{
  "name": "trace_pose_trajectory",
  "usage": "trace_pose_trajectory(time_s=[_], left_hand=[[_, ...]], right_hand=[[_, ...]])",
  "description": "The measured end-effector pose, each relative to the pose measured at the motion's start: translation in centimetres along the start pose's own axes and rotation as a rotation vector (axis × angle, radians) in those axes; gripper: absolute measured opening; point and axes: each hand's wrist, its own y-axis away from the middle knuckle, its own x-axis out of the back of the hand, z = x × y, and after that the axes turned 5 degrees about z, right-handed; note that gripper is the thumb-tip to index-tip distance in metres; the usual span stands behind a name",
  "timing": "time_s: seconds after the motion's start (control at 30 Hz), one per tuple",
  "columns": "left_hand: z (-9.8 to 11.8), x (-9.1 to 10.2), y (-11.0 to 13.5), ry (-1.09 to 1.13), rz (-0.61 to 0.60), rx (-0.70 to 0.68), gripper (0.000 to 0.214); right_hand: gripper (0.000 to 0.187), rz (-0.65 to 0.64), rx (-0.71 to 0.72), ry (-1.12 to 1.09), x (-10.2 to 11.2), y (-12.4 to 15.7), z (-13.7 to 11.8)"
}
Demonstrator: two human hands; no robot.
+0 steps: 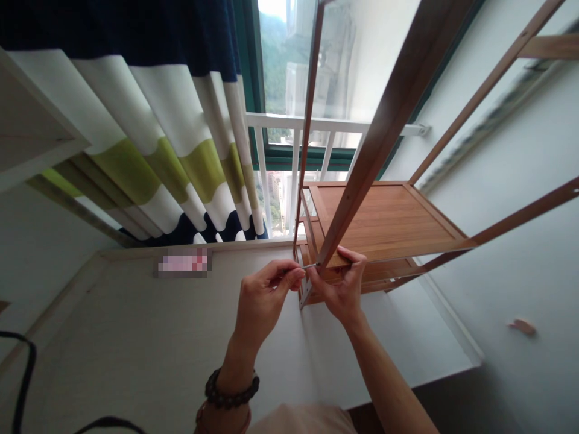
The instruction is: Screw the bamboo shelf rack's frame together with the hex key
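A wooden shelf rack [384, 220] stands on a pale surface by the window, its long upright posts [384, 120] running up past the camera. My left hand [265, 298], with a dark bead bracelet on the wrist, pinches a thin metal tool [310, 265] whose tip meets the near post at shelf height. My right hand [344, 286] grips the front corner of the rack where that post joins the shelf, thumb on top of the shelf edge.
A striped curtain [172, 150] in navy, white and green hangs at the left beside the window [289, 72] with its white railing. A white wall [520, 253] runs along the right. A black cable [22, 374] lies at the lower left.
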Motion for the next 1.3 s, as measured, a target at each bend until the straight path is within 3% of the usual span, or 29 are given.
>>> trace_pose_trajectory(time_s=[0.3,0.53,0.67,0.9,1.07,1.17,1.3], left_hand=[[0.6,0.2,-1.4,0.021,-0.048,-0.009,0.012],[-1.2,-0.9,-1.3,0.644,-0.175,0.238,0.024],[-1.9,-1.3,-0.9,0.834,-0.218,0.254,0.041],[-1.6,0.0,-1.3,0.828,-0.317,0.425,0.037],[-2.2,1.0,-1.6,0.788,-0.297,0.566,0.029],[-1.9,1.4,-1.6,0.732,-0.282,0.558,0.025],[-1.2,1.8,-1.2,0.555,-0.184,0.415,0.024]], right_hand=[[0.061,0.006,0.004,0.023,0.1,0.0,-0.1],[0.058,0.005,0.063,0.066,0.3,-0.2,-0.6],[0.059,-0.017,0.05,0.065,0.5,-0.2,-0.6],[0.058,-0.001,0.047,0.077,0.4,-0.2,-0.8],[0.059,0.002,0.026,0.069,0.3,-0.1,-0.6],[0.06,-0.004,-0.007,0.05,0.3,0.1,-0.5],[0.059,-0.001,-0.011,0.035,0.2,0.0,-0.5]])
